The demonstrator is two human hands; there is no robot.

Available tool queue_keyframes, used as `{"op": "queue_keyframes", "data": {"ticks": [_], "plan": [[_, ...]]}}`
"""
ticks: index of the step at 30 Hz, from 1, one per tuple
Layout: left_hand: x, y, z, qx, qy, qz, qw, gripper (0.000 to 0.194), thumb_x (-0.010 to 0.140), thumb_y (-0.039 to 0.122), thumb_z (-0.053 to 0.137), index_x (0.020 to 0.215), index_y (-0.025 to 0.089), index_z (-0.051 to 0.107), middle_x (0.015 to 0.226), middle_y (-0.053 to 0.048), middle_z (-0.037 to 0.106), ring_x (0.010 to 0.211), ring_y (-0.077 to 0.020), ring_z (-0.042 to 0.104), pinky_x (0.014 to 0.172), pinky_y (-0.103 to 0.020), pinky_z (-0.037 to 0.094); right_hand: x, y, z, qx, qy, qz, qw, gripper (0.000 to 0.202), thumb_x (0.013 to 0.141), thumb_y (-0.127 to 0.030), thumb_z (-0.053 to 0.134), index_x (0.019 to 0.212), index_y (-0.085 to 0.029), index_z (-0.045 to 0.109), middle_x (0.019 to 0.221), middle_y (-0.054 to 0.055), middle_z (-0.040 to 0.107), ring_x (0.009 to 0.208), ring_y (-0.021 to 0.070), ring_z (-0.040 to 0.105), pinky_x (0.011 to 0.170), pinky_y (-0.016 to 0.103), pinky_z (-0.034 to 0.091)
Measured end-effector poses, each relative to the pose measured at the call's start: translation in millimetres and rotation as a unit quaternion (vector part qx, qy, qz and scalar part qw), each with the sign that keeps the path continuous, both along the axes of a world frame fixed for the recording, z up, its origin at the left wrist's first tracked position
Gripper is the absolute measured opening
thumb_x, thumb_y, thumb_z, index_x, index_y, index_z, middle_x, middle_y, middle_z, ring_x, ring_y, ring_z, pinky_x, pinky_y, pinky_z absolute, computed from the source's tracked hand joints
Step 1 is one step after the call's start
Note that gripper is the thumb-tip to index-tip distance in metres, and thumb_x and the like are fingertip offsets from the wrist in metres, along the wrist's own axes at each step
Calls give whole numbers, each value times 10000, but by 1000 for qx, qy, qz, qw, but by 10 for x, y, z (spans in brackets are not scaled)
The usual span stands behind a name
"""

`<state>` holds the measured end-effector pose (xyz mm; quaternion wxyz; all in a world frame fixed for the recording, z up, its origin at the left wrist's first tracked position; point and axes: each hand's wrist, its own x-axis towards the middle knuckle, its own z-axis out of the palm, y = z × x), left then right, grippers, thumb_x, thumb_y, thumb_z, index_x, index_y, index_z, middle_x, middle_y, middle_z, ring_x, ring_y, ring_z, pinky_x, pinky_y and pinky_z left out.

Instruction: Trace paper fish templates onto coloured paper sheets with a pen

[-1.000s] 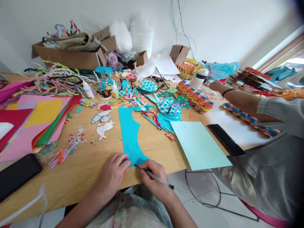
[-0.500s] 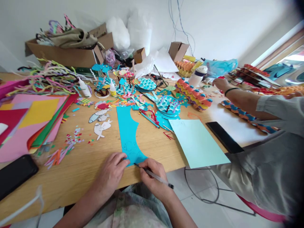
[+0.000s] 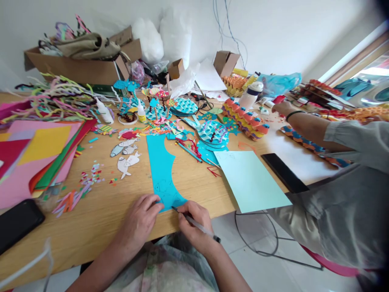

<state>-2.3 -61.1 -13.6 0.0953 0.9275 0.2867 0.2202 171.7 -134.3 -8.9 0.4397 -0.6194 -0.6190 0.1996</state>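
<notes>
A strip of blue paper (image 3: 159,162) with one curved side lies at the table's front edge, dark fish outlines drawn on its near end. My left hand (image 3: 142,217) rests with its fingertips on the paper's lower left corner, fingers laid out and holding nothing. In my right hand (image 3: 196,227) is a pen (image 3: 200,228) with a clear barrel and a black end, its tip touching the paper near the bottom edge. White paper fish cutouts (image 3: 127,162) lie to the left of the strip.
A pale green sheet (image 3: 252,178) overhangs the table edge at right, beside a black flat object (image 3: 285,172). Coloured sheets (image 3: 45,146) and a black phone (image 3: 20,225) are at left. Glue bottles (image 3: 105,112) stand behind. A co-worker's arm (image 3: 313,125) reaches in from the right.
The view has shifted slightly, so everything sits a little further left. My hands and the pen keep nearly the same place on the blue paper.
</notes>
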Motion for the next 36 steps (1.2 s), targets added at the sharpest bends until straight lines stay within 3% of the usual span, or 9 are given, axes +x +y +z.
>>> {"op": "queue_keyframes", "data": {"ticks": [20, 36], "plan": [[-5, -7, -33, -1, -6, 4, 1000, 298, 777, -1, 407, 919, 186, 589, 973, -55, 575, 899, -197, 526, 770, -344, 486, 2, -8, -12, 14, 2, -9, 1000, 111, 706, -121, 467, 685, -206, 536, 624, -6, 618, 584, 128, 576, 552, 216, 431], [8, -3, 2, -5, -11, 0, 1000, 298, 771, -13, 405, 897, 175, 599, 952, -62, 576, 895, -200, 523, 765, -336, 479, -20, 2, 5, 11, -17, 23, 1000, 120, 732, -139, 473, 693, -206, 564, 606, -10, 619, 560, 124, 571, 573, 226, 436]]}}
